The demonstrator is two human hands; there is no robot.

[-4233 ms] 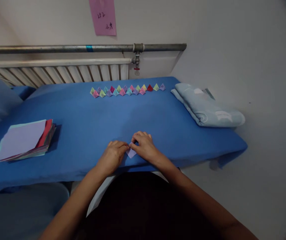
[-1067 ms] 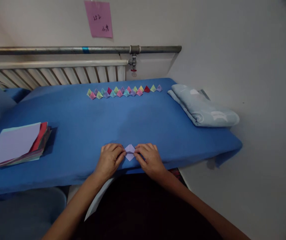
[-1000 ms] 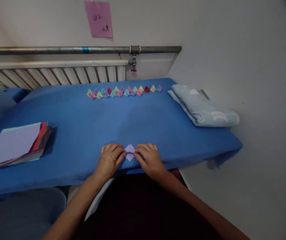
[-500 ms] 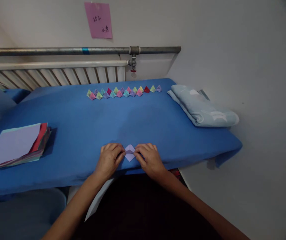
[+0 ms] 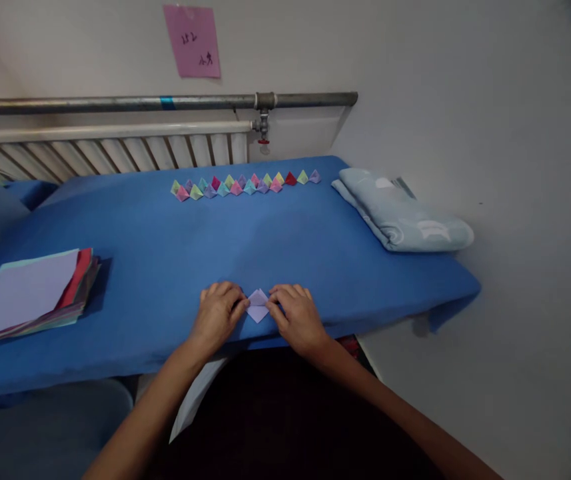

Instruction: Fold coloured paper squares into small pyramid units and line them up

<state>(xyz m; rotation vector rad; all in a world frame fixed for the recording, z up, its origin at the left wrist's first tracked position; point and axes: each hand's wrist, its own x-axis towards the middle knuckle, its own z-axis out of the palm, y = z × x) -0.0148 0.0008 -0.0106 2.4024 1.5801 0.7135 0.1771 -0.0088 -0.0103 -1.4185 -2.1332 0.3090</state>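
A small piece of folded purple paper, diamond-shaped with a crease across its middle, lies at the near edge of the blue-covered bed. My left hand pinches its left corner between thumb and fingers. On the opposite corner, my right hand has its thumb and fingers closed the same way. Farther back, several small folded paper pieces in pink, green, blue, purple and red stand in two staggered rows.
To the left lies a stack of coloured paper sheets, a purple one on top. A folded light-blue blanket rests at the right end of the blue sheet. Behind are a radiator and a metal pipe.
The purple paper's dark opening across the middle has closed, and its upper part now lies flatter. Both hands keep their pinch at the corners. The view has shifted slightly.
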